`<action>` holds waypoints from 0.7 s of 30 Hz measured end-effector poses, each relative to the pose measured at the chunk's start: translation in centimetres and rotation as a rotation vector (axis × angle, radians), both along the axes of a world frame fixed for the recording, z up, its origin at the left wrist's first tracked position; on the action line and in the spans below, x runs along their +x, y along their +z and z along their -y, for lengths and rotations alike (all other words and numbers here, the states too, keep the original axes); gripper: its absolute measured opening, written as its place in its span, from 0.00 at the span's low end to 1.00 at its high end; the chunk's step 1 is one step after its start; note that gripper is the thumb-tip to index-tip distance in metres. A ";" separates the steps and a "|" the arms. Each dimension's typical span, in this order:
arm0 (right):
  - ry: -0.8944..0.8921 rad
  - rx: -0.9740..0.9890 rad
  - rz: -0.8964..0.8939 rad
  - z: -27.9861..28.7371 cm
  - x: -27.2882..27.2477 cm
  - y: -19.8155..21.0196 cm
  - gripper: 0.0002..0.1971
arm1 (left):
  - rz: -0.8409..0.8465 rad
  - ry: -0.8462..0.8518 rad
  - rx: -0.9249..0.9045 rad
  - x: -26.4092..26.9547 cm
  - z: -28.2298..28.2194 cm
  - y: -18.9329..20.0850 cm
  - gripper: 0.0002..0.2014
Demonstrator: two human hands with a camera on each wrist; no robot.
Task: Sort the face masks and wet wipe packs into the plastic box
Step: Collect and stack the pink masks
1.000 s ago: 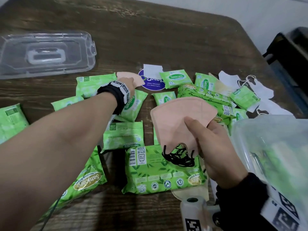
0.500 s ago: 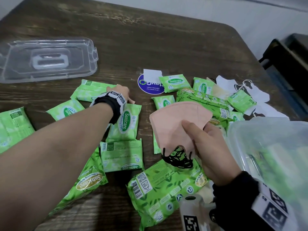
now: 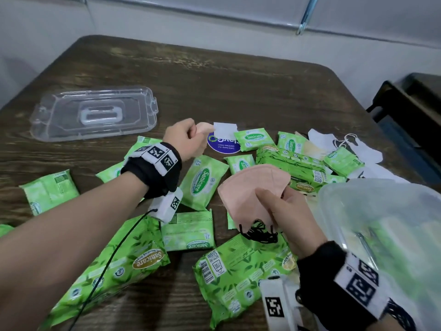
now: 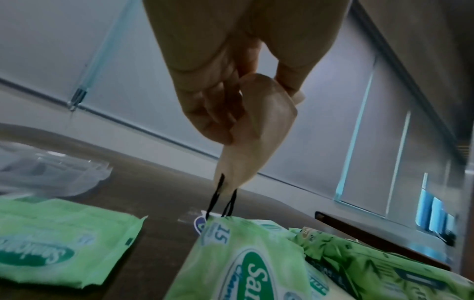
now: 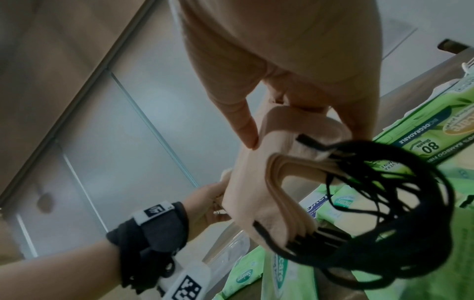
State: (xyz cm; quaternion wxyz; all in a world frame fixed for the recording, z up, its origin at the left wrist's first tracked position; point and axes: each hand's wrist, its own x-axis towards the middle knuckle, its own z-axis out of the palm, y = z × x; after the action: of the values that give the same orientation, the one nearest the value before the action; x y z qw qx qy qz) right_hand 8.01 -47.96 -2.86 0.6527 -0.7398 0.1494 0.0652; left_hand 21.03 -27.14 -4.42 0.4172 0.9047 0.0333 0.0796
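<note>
Over the wipes, my left hand [image 3: 185, 137] pinches one mask [image 4: 252, 130], loops dangling; right hand [image 3: 290, 215] grips the stack [image 3: 250, 192]. Next: add it w/ the stack, then box [image 3: 358, 194].

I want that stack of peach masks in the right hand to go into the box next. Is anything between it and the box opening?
Nothing visible blocks it. The right hand holds the peach mask stack just left of the plastic box, whose lid lies off across the table, so the top is open.
</note>
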 end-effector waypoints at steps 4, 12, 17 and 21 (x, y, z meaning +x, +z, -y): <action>0.008 -0.061 0.009 -0.1 -0.2 -0.2 0.11 | 0.118 -0.072 0.036 -2.0 -0.2 1.7 0.17; 0.086 -0.128 0.054 -0.5 -0.2 0.8 0.11 | 0.198 -0.225 -0.004 -6.0 -1.0 6.2 0.14; 0.106 -0.170 0.085 -0.4 -0.4 1.3 0.11 | 0.309 -0.108 0.041 -7.2 -2.2 8.3 0.08; 0.086 -0.154 0.095 -0.1 -1.0 2.0 0.10 | 0.364 -0.122 -0.030 -8.2 -2.4 9.3 0.03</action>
State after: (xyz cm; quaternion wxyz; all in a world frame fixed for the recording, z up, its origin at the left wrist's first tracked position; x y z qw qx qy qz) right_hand 6.98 -47.88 -0.88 0.5970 -0.7957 0.0908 0.0464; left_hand 12.82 -24.70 4.83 0.4337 0.8694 -0.0965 0.2161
